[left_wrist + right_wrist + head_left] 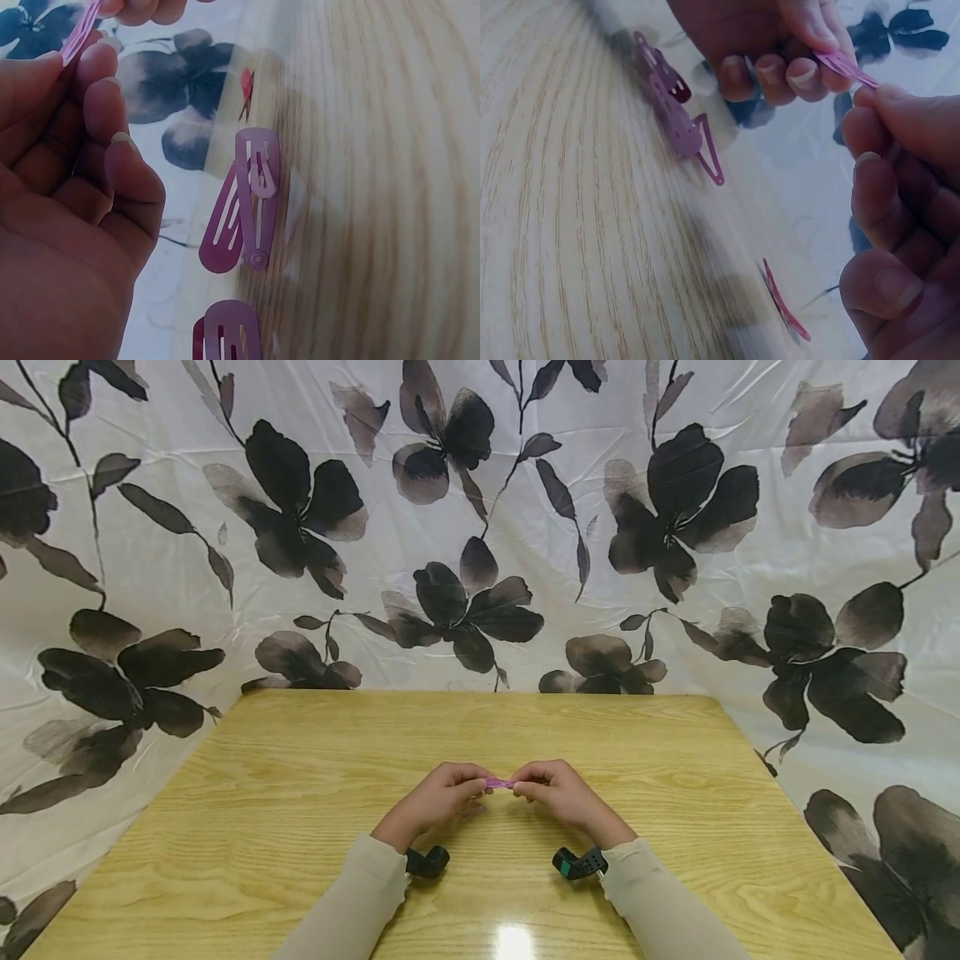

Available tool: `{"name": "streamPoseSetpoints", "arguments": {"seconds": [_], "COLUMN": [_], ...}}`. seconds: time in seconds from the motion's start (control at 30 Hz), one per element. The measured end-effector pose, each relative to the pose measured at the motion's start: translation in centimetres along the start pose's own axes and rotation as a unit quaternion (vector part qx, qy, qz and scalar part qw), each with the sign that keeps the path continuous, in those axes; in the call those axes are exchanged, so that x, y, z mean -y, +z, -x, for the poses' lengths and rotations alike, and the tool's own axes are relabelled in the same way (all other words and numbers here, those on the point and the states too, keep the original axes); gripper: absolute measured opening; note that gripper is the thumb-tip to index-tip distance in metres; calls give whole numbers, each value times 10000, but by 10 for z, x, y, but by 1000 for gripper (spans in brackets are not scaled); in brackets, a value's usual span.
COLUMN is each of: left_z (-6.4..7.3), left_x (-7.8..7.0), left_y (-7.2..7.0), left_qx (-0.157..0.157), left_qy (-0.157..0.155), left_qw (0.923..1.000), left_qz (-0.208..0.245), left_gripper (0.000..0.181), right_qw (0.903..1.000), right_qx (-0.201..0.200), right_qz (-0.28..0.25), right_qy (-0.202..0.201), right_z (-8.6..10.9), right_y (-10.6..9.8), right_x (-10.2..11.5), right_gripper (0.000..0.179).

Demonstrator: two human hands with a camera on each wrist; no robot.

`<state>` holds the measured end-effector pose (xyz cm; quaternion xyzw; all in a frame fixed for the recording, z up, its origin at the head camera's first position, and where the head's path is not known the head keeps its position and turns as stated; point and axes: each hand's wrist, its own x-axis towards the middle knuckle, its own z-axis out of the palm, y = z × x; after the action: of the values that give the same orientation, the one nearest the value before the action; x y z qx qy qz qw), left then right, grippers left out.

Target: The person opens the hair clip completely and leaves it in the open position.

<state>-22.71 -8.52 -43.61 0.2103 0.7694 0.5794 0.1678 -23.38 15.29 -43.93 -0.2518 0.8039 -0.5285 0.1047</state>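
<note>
A pink snap hair clip (499, 783) is held between the two hands, over the middle of the table. My left hand (442, 797) pinches one end with thumb and fingertips. The other end is pinched by my right hand (564, 800). In the left wrist view the hair clip (81, 31) slants upward from the left thumb, other fingers curled beneath. The right wrist view shows the hair clip (847, 70) stretched between both thumbs. Whether it is snapped open or closed, I cannot tell.
Loose hair clips lie on the wooden table (315, 735): overlapping mauve clips (259, 256) and dark pink clips (217, 259), more clips (232, 311) nearer, and a lone red-pink clip (784, 304). Floral cloth (525, 527) hangs behind the table. Each wrist wears a black device (427, 862).
</note>
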Motion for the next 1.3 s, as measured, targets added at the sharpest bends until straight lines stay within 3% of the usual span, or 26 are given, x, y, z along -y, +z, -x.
{"name": "streamPoseSetpoints", "arguments": {"seconds": [0.63,1.3], "left_z": [0,0], "left_x": [0,-2], "left_y": [1,2], "left_qx": [-9,-236], "left_qy": [-148,-80], "left_qw": [9998,9992], "left_qz": [166,-297], "left_gripper": [27,28], "right_qw": [9998,9995], "right_qx": [10,-248], "right_qz": [-170,-130], "right_qy": [-119,-133], "right_z": [0,-1], "right_y": [1,0], "right_x": [-2,-6], "right_gripper": [23,17]}}
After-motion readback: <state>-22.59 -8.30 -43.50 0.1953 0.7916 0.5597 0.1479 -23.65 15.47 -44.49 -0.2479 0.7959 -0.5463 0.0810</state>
